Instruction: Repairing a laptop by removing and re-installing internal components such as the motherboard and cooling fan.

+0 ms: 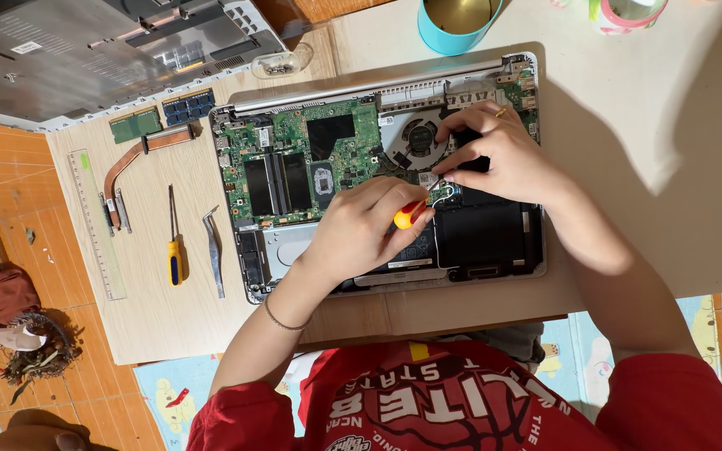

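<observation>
Screwdriver, orange-handled with a slim metal shaft, sits pinched in the left hand; its long axis slants up and to the right, tip near the green circuit board of the opened laptop. Right hand, fingers curled together, presses a small black part beside the round fan. On the pale wooden bench lie a yellow-handled screwdriver, steel tweezers and a copper heat pipe.
</observation>
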